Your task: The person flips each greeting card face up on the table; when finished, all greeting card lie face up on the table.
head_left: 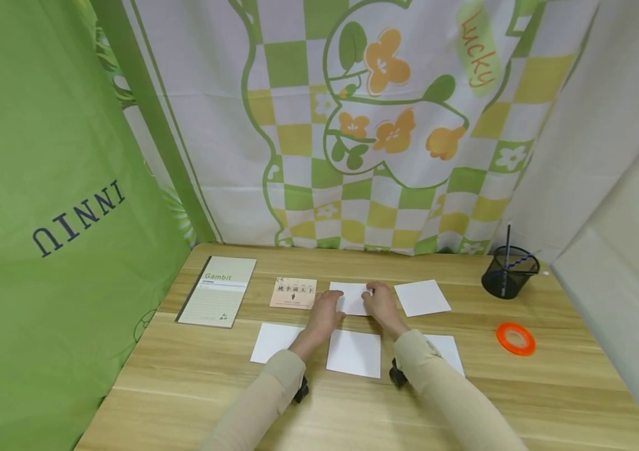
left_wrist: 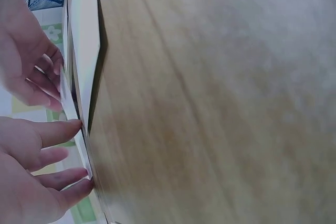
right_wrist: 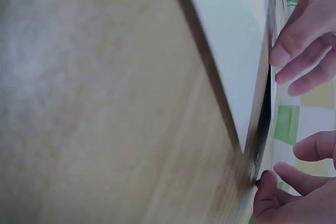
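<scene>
A square white paper card (head_left: 355, 304) lies in the middle of the back row on the wooden table, between both hands. My left hand (head_left: 325, 314) holds it at its left side, thumb at the near edge; in the left wrist view the fingers (left_wrist: 60, 179) meet the card's edge. At the card's right side, my right hand (head_left: 384, 307) grips the border with bent fingers. Just in front lies another white card (head_left: 354, 354). Others flank it: one card (head_left: 275, 342) partly beneath the left forearm, one card (head_left: 448, 352) partly behind the right sleeve.
Left of the held card is a pink printed card (head_left: 293, 293); right of it, a white card (head_left: 423, 297). A Gambit notebook (head_left: 217, 292) lies at far left. On the right are a black mesh pen cup (head_left: 508, 275) and an orange tape roll (head_left: 515, 339). Curtains surround the table.
</scene>
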Tool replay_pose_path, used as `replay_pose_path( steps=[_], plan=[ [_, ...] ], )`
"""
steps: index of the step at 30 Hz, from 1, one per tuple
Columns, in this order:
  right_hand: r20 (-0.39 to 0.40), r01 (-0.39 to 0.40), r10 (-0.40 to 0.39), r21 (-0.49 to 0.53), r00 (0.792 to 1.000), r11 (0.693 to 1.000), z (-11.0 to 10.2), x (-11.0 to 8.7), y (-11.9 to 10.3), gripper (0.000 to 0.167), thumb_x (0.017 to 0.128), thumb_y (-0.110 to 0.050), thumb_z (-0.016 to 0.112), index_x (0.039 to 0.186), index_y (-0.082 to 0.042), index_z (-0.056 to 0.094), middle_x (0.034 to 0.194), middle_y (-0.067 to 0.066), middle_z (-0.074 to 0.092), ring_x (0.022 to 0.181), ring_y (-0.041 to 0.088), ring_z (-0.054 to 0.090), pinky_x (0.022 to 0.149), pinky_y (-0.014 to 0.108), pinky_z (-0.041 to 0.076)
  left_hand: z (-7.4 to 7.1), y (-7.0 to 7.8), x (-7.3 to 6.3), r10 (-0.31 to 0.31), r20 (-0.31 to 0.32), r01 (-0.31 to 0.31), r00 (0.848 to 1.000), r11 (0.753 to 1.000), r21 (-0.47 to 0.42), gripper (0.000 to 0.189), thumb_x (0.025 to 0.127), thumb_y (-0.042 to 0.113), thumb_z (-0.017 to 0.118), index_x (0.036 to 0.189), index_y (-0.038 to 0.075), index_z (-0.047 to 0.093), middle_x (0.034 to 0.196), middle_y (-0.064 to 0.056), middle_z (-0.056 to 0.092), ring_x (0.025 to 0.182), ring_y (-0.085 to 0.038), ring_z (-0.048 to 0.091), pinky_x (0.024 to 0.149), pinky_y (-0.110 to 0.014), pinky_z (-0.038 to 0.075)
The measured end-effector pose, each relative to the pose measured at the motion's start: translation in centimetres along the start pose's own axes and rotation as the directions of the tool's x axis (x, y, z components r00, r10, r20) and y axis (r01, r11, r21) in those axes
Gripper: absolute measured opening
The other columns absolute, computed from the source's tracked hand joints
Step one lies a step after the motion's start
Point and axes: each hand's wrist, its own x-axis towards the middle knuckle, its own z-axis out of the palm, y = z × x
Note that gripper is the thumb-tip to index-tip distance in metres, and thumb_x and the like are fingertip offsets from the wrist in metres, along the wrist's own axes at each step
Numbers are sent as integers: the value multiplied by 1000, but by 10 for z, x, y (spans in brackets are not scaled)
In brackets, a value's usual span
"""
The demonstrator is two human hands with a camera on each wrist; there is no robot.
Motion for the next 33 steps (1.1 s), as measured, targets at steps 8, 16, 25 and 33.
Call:
replay_pose_path(
  steps=[8, 16, 25, 33],
  plan=[
    [-1, -38, 38, 82, 999, 996, -8, 5, 3, 31, 92, -5, 53, 117, 10, 62, 118, 27, 62, 111, 38, 59, 90, 46, 51, 0, -3, -1, -22, 11, 22, 1000, 999, -32, 50, 80, 3, 74, 127, 0, 57, 128, -15, 59, 114, -29, 52, 100, -36, 43],
    [-25, -31, 34, 96, 999, 995, -11, 6, 6, 30, 88, 4, 50, 114, 9, 65, 116, 25, 64, 111, 38, 58, 90, 45, 51, -2, -5, -2, 46, -39, -46, 998, 999, -10, 44, 82, 0, 71, 124, -2, 58, 124, -16, 60, 113, -30, 55, 99, -36, 44],
    [-40, 8, -8, 19, 999, 1000, -13, 1, 5, 41, 78, 11, 46, 113, 5, 67, 115, 23, 65, 97, 30, 61, 78, 39, 52, -5, -5, -4, 86, -132, -77, 988, 994, 71, 33, 86, 8, 70, 117, 2, 63, 116, -13, 66, 106, -29, 59, 91, -40, 49],
    [-56, 16, -15, 24, 998, 1000, -11, 1, 11, 33, 81, 6, 55, 111, 2, 69, 105, 18, 68, 89, 26, 62, 73, 36, 52, -7, -4, -6, 91, -159, -77, 983, 993, 94, 25, 87, 11, 70, 110, 4, 66, 110, -10, 68, 104, -26, 60, 89, -38, 51]
  ],
)
